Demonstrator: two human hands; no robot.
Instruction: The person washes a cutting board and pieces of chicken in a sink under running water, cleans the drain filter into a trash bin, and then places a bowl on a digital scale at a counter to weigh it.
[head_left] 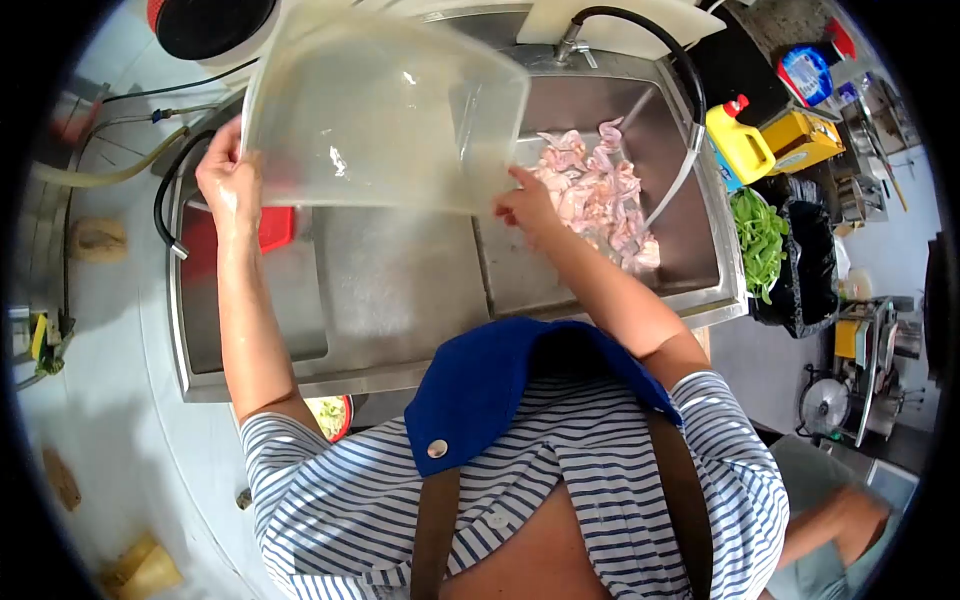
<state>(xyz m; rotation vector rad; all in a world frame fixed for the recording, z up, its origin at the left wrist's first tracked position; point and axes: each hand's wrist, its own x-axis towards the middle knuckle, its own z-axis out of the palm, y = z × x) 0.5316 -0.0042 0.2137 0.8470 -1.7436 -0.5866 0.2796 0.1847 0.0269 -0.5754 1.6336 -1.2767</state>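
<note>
My left hand is closed around the left edge of a large translucent plastic tub, which is tilted over a steel sink. My right hand is at the tub's lower right corner, fingers apart and fingertips right by the rim. Just past that hand, a heap of raw pink meat pieces, resembling poultry, lies in the right basin. Under the tub's left side, a red plastic container is partly hidden in the left part of the sink.
A black hose tap arches over the right basin. Beyond the sink's right rim stand a yellow jug, a bowl of green leaves and a black-lined bin. Another person's arm shows at lower right.
</note>
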